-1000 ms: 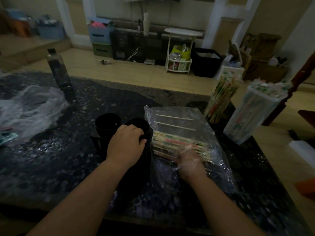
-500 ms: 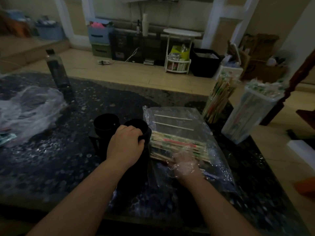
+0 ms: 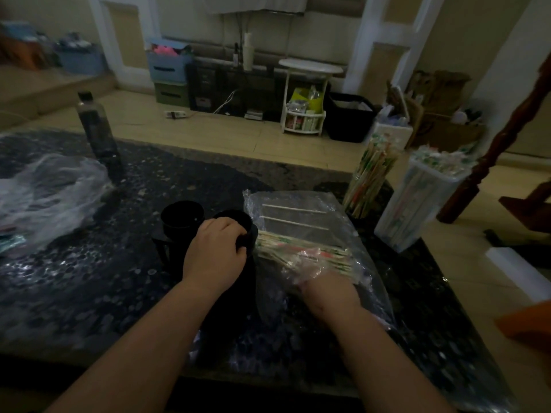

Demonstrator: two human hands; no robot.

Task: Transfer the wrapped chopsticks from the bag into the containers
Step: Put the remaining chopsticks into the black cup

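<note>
Left fingers (image 3: 229, 231) curled on black container (image 3: 238, 222) rim, right fingers (image 3: 325, 281) inside bag (image 3: 313, 210), grip unclear

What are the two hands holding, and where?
The left hand grips the black container at its rim. The right hand reaches inside the plastic bag onto the chopsticks; its grip cannot be told.
</note>
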